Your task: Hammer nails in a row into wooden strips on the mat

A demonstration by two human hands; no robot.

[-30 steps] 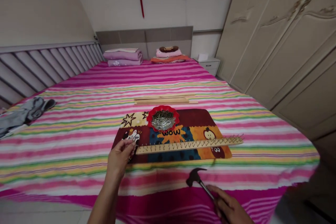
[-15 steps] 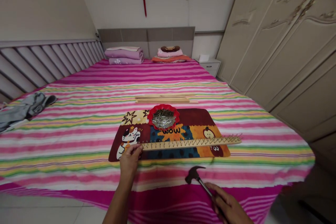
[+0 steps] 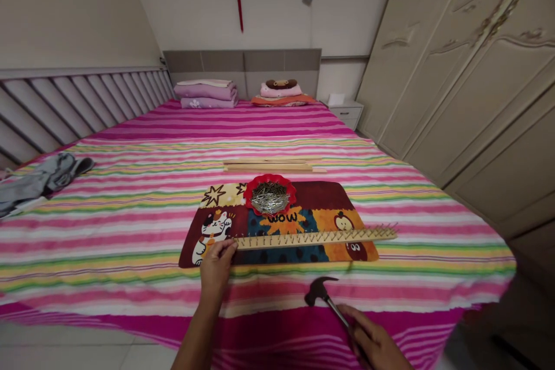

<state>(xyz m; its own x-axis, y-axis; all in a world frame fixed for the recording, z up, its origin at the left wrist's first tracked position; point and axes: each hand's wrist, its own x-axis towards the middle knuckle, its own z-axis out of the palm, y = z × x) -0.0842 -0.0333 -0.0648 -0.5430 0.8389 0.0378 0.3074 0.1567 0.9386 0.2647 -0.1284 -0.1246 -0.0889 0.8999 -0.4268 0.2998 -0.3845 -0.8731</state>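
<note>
A long wooden strip studded with a row of nails lies across a colourful cartoon mat on the striped bedspread. My left hand is closed in a pinch at the strip's left end; what it pinches is too small to name. My right hand grips the handle of a claw hammer, whose black head rests on the bed near the front edge. A red dish heaped with loose nails sits on the mat just behind the strip.
Spare wooden strips lie farther back on the bed. Grey clothing sits at the left edge. Folded bedding and pillows are at the headboard. A beige wardrobe fills the right side, with a small nightstand beside it.
My left hand moved right, from beside the mat's left corner to the strip's left end, and has stayed there. The hammer and right hand have hardly moved.
</note>
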